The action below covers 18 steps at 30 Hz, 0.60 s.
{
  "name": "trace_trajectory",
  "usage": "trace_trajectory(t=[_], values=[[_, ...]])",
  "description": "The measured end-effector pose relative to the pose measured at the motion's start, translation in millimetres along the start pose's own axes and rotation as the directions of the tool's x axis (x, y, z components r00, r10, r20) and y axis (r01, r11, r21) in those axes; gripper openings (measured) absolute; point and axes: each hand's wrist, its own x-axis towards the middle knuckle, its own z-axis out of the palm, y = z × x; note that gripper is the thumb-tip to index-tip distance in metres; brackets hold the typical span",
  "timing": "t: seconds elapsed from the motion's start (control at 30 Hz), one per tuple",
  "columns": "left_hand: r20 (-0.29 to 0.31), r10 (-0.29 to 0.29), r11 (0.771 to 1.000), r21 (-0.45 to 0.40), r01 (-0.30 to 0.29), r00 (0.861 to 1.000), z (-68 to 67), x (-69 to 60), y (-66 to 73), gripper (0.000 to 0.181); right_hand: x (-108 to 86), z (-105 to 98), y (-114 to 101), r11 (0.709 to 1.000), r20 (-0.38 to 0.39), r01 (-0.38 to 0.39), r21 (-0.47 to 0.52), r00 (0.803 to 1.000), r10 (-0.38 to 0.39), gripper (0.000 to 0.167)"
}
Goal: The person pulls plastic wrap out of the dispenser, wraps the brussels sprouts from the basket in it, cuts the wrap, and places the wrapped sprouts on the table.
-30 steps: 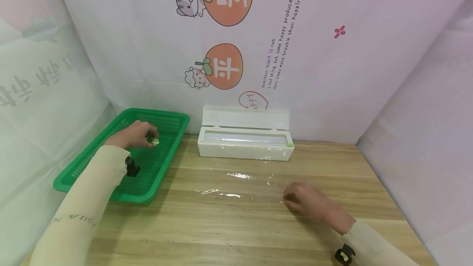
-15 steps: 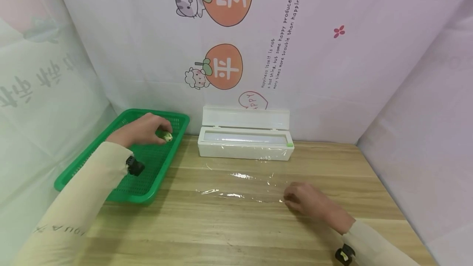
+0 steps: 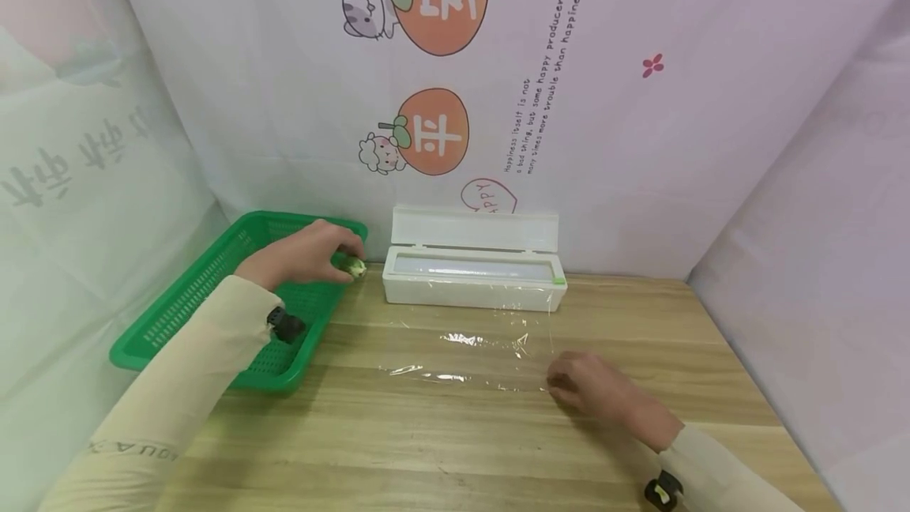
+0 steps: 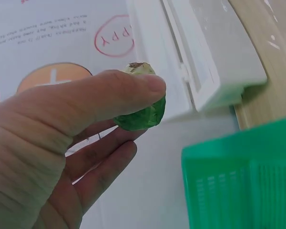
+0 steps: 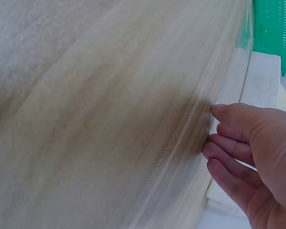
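A green vegetable (image 4: pixel 144 117) is pinched by the left hand (image 3: pixel 310 252), left of clear film (image 3: pixel 465 346) gripped by the right hand (image 3: pixel 587 385).

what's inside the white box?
Inside the white box, with its lid raised, a pale glossy roll-like piece lies lengthwise. The front wall hides its underside and the box floor, so anything beneath can't be told.
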Motion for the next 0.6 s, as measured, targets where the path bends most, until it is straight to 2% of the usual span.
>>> trace_trajectory(t=[0.2,0.43,0.6], values=[[-0.016,0.037,0.999,-0.019,-0.037,0.999,7.6,10.4,15.9,0.027,0.4,0.7,-0.6,1.0,0.005,-0.006,-0.011,1.0,0.006,0.01],[0.001,0.101,0.994,-0.034,-0.101,0.995,20.8,22.5,40.3,0.025,1.4,0.5,0.4,0.999,0.023,-0.048,0.011,0.999,0.048,0.01],[0.003,0.146,0.989,-0.035,-0.146,0.989,31.7,29.4,53.8,0.025,1.7,0.2,0.8,0.999,0.027,-0.046,0.007,0.999,0.046,0.01]])
